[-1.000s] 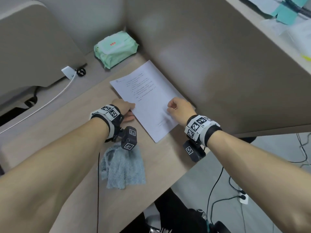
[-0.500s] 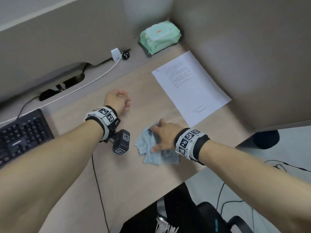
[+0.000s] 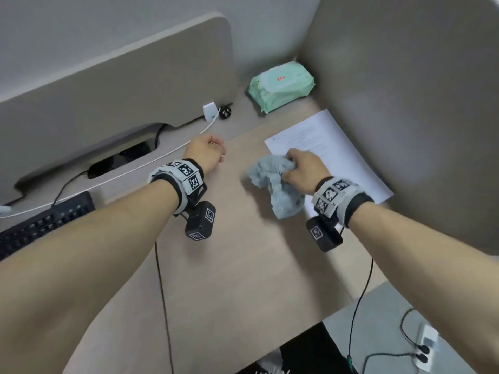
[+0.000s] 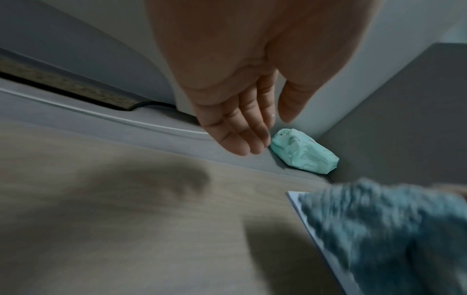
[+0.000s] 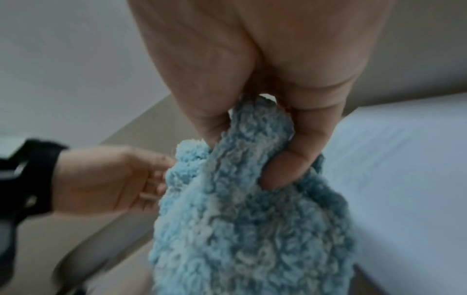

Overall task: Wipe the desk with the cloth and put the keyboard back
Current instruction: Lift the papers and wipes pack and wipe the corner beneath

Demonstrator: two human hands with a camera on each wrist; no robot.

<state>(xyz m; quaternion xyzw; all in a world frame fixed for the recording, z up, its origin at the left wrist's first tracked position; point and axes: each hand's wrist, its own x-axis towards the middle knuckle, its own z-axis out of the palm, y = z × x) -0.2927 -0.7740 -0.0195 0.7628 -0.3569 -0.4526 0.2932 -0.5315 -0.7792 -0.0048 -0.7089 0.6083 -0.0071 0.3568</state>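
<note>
Smooth wood-grain desk (image 3: 229,265), fluffy blue cloth (image 3: 272,182) bunched in right hand (image 3: 305,171)

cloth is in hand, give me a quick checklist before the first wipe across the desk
1. Grip on cloth: ok, the right hand has fingers and thumb curled round it.
2. Cloth flat on the desk: not ok, it is bunched and looks lifted.
3. Paper sheet out of the wipe path: not ok, it lies on the desk beside the cloth, near the right partition.
4. Left hand free: ok, it holds nothing, fingers relaxed.
5. Keyboard off the wiping area: ok, it sits at the far left.
6. Wipes pack clear: ok, it is in the back corner.
</note>
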